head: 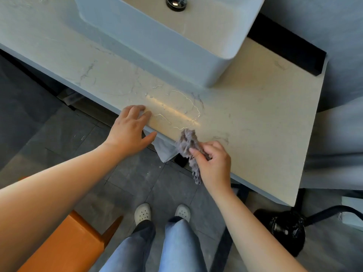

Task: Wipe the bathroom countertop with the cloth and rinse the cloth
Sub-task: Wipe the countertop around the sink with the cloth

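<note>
Grey and bunched, the cloth (188,141) sits at the front edge of the bench (255,118), its upper end on the stone and its tail hanging below the lip. My right hand (213,163) pinches it, thumb and fingers curled round the wad. My left hand (130,128) lies with fingers straight on the bench edge, resting on a pale sheet (166,153) that droops over the front, and it grips nothing. Just beyond the cloth, between the two hands and the basin (157,42), a shallow puddle (176,108) glints on the stone. I judge that wiping is the step in hand and that this water is the thing to take up. To do it well I would open the wad so more of it meets the surface, press it flat, and draw it through the puddle toward the front edge in overlapping passes, not push the water outward. The left hand serves best as a brace, clear of the stroke. Rinsing in the basin comes after, and as far as I can tell it is not yet begun.
</note>
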Action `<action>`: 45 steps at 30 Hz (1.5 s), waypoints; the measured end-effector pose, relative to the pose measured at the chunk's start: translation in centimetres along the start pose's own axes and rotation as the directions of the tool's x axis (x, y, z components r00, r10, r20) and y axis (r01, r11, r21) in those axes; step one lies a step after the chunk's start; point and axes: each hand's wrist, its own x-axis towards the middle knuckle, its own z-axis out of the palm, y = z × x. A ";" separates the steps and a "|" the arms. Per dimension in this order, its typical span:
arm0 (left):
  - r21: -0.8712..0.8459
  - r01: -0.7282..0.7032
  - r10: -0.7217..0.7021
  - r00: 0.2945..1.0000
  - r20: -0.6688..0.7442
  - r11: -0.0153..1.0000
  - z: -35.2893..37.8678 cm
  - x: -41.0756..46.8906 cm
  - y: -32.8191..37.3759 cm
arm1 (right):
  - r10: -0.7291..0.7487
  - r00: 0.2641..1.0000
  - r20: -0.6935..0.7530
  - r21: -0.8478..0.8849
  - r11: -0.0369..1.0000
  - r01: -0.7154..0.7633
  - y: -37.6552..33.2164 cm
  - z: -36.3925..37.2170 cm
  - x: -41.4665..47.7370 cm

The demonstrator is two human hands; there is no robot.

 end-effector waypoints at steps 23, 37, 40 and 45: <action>0.063 -0.007 0.004 0.998 0.058 0.998 0.5 0.3 -0.2 | -0.025 0.966 -0.259 -0.245 0.969 -0.041 4.1 0.9 16.0; 0.047 0.003 -0.003 1.000 0.015 0.999 0.9 0.3 -0.2 | -0.207 0.969 -0.133 -0.215 0.961 0.176 2.4 4.3 12.6; 0.035 -0.001 0.000 1.000 0.023 0.999 0.7 0.3 -0.3 | -0.213 0.969 -0.127 -0.190 0.964 0.187 2.2 5.0 10.2; -0.041 -0.012 0.013 0.999 0.039 0.999 -0.4 0.3 -1.4 | -0.217 0.976 0.007 -0.149 0.965 0.216 1.2 5.3 5.5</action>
